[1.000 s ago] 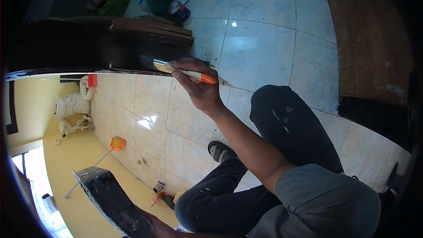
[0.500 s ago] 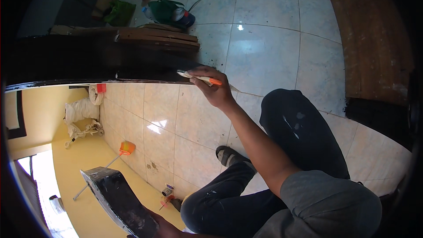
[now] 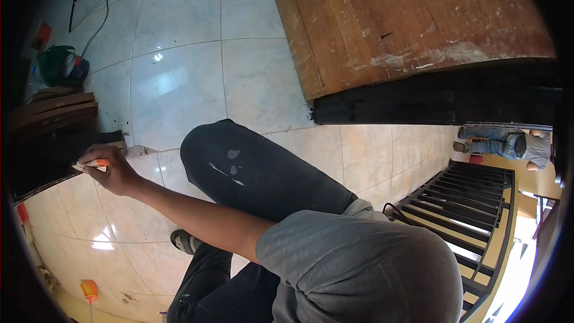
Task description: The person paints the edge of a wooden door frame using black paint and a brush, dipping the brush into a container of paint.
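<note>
My right hand (image 3: 121, 173) is at the left of the head view, its fingers closed around a paintbrush (image 3: 103, 162). The handle's orange end points back toward my wrist. At the brush's far end lies a dark, black-painted panel (image 3: 42, 158), with its lower edge along the floor tiles. Whether the bristles touch the panel cannot be made out. My left hand is outside the picture.
Stacked brown boards (image 3: 54, 110) and a green container (image 3: 55, 64) stand beyond the panel. A wooden door (image 3: 412, 18) with a black edge spans the upper right. A black metal gate (image 3: 460, 203) and another person (image 3: 508, 145) are at right. An orange dustpan (image 3: 89, 290) is lower left.
The view has swung right, so the panel and my right hand now sit farther left. My left hand and its black paint tray have left the picture. The paintbrush stays in my right hand.
</note>
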Action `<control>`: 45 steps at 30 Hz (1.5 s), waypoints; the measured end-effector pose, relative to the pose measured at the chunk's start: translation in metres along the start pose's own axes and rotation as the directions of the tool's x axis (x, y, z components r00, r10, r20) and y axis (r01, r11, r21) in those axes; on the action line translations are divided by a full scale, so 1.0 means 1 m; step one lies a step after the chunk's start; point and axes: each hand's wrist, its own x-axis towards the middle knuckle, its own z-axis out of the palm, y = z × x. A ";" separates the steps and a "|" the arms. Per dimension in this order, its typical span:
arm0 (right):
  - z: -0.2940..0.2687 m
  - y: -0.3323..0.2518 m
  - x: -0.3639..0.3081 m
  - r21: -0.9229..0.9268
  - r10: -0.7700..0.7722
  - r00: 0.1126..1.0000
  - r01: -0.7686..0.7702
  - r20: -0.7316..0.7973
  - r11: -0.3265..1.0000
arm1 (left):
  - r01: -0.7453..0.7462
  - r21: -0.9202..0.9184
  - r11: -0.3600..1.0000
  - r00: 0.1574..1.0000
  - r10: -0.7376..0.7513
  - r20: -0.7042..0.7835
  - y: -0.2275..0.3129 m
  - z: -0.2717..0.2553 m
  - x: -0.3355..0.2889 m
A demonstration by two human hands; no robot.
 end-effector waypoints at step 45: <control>0.048 0.036 -0.007 0.281 0.360 0.868 -0.271 -0.342 0.921 | -0.261 -0.410 0.874 0.964 0.257 -0.065 0.042 0.048 -0.039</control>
